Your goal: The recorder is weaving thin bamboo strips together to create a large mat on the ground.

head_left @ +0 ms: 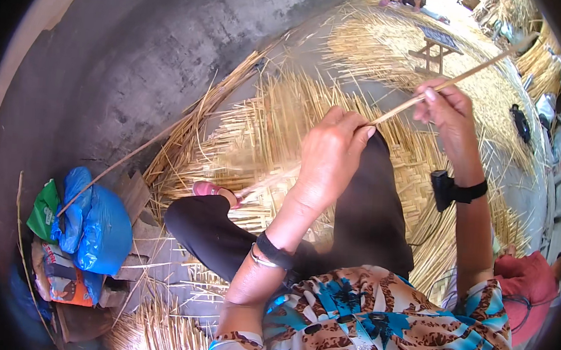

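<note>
The left hand (331,154) is at picture centre, fingers curled shut, pinching the lower end of a thin bamboo strip (443,82) between thumb and fingertips. The right hand (451,112) is at 2 o'clock from the left hand, near it but not touching, and is closed around the same strip farther along. The strip runs straight between both hands and continues toward 2 o'clock, its free end reaching past a small wooden stool (438,46) near the upper edge.

Each wrist carries a black band; the right band bears a small black box (442,188) on its inner side. The left wrist also carries a thin metal bangle.

Below the hands, a woven bamboo mat (264,131) lies on the floor, with loose strips fanning out at its edges. The person sits on it, knees in black trousers raised, one pink shoe (211,190) showing at 9 o'clock from the left wrist.

At 8 o'clock, beside a curved concrete wall (139,54), lie blue plastic bags (98,224), a green bag and a printed packet.
</note>
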{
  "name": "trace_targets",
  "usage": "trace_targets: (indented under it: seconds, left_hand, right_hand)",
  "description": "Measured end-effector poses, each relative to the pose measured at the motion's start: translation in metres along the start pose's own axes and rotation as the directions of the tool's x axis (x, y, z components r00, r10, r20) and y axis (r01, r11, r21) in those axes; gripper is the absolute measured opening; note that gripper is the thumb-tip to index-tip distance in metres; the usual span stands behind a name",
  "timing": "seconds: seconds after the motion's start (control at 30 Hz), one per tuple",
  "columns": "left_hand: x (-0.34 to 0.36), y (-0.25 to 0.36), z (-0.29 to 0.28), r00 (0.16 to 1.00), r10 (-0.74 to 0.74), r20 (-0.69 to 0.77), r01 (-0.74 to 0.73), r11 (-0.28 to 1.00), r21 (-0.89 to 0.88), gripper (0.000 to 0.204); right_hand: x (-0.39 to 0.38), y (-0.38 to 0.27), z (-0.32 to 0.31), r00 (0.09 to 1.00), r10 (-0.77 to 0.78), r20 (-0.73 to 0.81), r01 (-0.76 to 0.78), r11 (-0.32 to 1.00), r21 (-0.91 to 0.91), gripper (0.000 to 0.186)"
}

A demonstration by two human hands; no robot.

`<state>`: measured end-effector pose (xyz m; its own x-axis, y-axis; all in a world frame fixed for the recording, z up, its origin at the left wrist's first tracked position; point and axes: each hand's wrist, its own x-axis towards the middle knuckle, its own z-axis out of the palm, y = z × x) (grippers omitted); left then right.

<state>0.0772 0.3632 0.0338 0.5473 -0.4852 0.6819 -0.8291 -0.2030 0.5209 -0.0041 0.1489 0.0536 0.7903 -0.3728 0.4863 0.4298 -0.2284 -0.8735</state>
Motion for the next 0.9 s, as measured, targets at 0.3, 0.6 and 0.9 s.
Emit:
trace_targets:
  seconds: [0.3,0.6,0.9]
  left_hand:
    - [0.011,-0.125,0.002,0.97,-0.244,0.0,0.239,0.951,-0.198,0.008]
    - [-0.014,-0.287,0.07,0.712,-0.651,0.264,0.671,0.52,-0.529,0.014]
    - [-0.114,-0.424,0.156,0.268,-0.672,0.69,0.843,-0.184,-0.506,0.019]
  right_hand:
    - [0.102,0.03,0.025,0.994,0.098,0.038,-0.091,0.982,-0.163,0.021]
    - [0.167,0.244,0.153,0.59,0.692,0.416,-0.636,0.715,-0.289,0.022]
    - [0.145,0.459,0.175,0.343,0.766,0.544,-0.795,0.545,-0.266,0.02]
